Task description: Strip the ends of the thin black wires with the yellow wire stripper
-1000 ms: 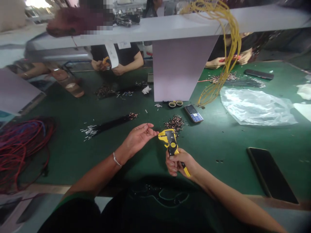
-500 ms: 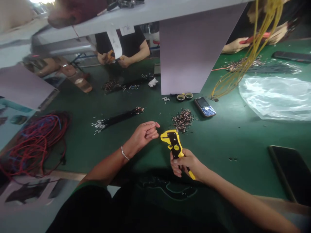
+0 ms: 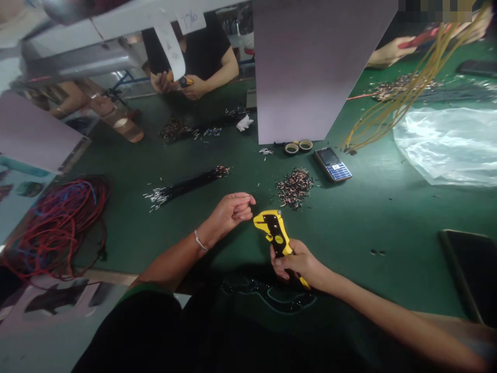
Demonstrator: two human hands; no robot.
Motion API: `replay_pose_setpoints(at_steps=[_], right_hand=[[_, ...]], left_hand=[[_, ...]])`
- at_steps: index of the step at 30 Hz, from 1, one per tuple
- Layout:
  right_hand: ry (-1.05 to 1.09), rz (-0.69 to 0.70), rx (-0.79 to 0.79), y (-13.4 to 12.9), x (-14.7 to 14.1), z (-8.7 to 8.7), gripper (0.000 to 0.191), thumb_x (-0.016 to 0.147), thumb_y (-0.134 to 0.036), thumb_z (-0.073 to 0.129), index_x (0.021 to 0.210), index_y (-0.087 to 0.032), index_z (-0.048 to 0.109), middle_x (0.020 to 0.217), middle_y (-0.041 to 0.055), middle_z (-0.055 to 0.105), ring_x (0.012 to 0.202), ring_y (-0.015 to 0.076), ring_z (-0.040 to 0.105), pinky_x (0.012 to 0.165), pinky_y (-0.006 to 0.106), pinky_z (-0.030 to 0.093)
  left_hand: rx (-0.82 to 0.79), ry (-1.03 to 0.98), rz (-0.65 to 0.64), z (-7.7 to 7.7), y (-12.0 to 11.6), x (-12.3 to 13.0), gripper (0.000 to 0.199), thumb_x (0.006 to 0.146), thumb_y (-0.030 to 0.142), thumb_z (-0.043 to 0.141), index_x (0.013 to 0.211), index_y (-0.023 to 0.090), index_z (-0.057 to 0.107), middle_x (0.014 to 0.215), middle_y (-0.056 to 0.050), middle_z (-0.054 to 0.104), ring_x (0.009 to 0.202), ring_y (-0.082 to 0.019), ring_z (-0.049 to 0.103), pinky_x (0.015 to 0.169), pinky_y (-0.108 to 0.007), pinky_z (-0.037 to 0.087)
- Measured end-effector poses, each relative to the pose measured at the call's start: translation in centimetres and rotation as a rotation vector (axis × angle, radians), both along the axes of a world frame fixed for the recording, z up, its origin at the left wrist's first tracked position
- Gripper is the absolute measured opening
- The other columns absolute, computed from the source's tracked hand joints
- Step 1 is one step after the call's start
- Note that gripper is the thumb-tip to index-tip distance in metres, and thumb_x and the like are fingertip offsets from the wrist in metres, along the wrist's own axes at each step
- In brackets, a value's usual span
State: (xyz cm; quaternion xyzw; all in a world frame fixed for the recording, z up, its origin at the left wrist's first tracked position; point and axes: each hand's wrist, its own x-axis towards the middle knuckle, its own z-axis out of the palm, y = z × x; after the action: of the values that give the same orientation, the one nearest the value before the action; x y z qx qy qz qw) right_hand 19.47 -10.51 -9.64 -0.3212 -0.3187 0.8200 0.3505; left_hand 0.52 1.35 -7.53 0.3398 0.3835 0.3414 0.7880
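Observation:
My right hand (image 3: pixel 297 261) is closed round the handles of a yellow and black wire stripper (image 3: pixel 278 239). The stripper's jaws point left, close to the fingertips of my left hand (image 3: pixel 236 209). Those left fingers are pinched together with the others curled in; anything between them is too small or dark to make out. Beyond the left hand lies a bundle of black wires (image 3: pixel 186 185), with pale ends at the left and coppery ends at the right. Just past the stripper is a pile of short coppery and black wire scraps (image 3: pixel 294 188).
A keypad phone (image 3: pixel 333 165) and two tape rolls (image 3: pixel 298 147) lie near an upright panel (image 3: pixel 298 72). Red and blue cable (image 3: pixel 58 228) is heaped at left. A dark smartphone (image 3: pixel 471 269) and clear plastic bag (image 3: pixel 450 145) lie right. Two people work across the table.
The wire stripper has come slightly left, nearer my left fingertips. My left hand keeps its pinch. The view has shifted a little, and the hands of the person opposite have moved.

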Motion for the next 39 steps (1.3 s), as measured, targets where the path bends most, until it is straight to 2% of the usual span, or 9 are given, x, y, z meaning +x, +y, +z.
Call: replay_pose_setpoints(at_steps=[9,17,23,30,34,39], right_hand=[[0.008,0.000,0.018,-0.1,-0.1,-0.7,0.011,0.066,-0.013,0.058,0.075,-0.016,0.053,0.045,-0.0063,0.050,0.040,0.0084,0.042,0.042,0.022,0.037],[0.065,-0.041,-0.043,-0.2,0.2,-0.4,0.012,0.065,-0.013,0.060,0.076,-0.015,0.055,0.048,-0.0053,0.052,0.040,0.0091,0.043,0.043,0.024,0.039],[0.032,-0.001,-0.016,0.0,0.6,-0.1,0.010,0.064,-0.013,0.060,0.073,-0.015,0.057,0.048,-0.0044,0.053,0.042,0.0097,0.045,0.045,0.024,0.038],[0.049,-0.054,0.003,-0.1,0.5,-0.6,0.011,0.066,-0.012,0.060,0.076,-0.015,0.055,0.049,-0.0049,0.052,0.042,0.0096,0.045,0.046,0.025,0.040],[0.023,-0.036,0.036,0.2,0.4,-0.4,0.011,0.066,-0.012,0.058,0.076,-0.015,0.055,0.048,-0.0050,0.052,0.043,0.0095,0.045,0.046,0.024,0.040],[-0.063,-0.015,0.054,0.1,0.7,-0.1,0.015,0.063,-0.011,0.060,0.078,-0.015,0.056,0.060,-0.0029,0.055,0.047,0.0090,0.048,0.046,0.023,0.038]], left_hand=[[0.018,0.011,-0.018,-0.2,0.4,-0.2,0.009,0.077,0.013,0.062,0.070,0.007,0.064,0.041,0.011,0.023,0.037,-0.001,0.017,0.042,-0.017,0.023],[0.014,0.017,-0.019,0.2,-0.4,0.1,0.009,0.076,0.014,0.063,0.068,0.009,0.064,0.040,0.011,0.023,0.036,-0.001,0.018,0.042,-0.018,0.024],[0.017,0.019,-0.032,0.5,-0.1,0.0,0.009,0.076,0.013,0.062,0.069,0.008,0.065,0.040,0.011,0.023,0.037,-0.001,0.019,0.042,-0.018,0.024],[0.008,0.011,-0.015,0.4,-0.8,0.5,0.010,0.077,0.015,0.063,0.069,0.009,0.065,0.040,0.011,0.023,0.036,-0.001,0.018,0.042,-0.018,0.023],[0.026,0.013,0.008,0.5,-0.6,0.3,0.010,0.077,0.015,0.063,0.070,0.008,0.065,0.041,0.011,0.024,0.037,-0.001,0.019,0.043,-0.018,0.024],[0.045,0.042,0.006,0.9,0.1,-0.1,0.010,0.076,0.015,0.064,0.068,0.008,0.065,0.040,0.011,0.023,0.037,-0.001,0.019,0.042,-0.018,0.023]])
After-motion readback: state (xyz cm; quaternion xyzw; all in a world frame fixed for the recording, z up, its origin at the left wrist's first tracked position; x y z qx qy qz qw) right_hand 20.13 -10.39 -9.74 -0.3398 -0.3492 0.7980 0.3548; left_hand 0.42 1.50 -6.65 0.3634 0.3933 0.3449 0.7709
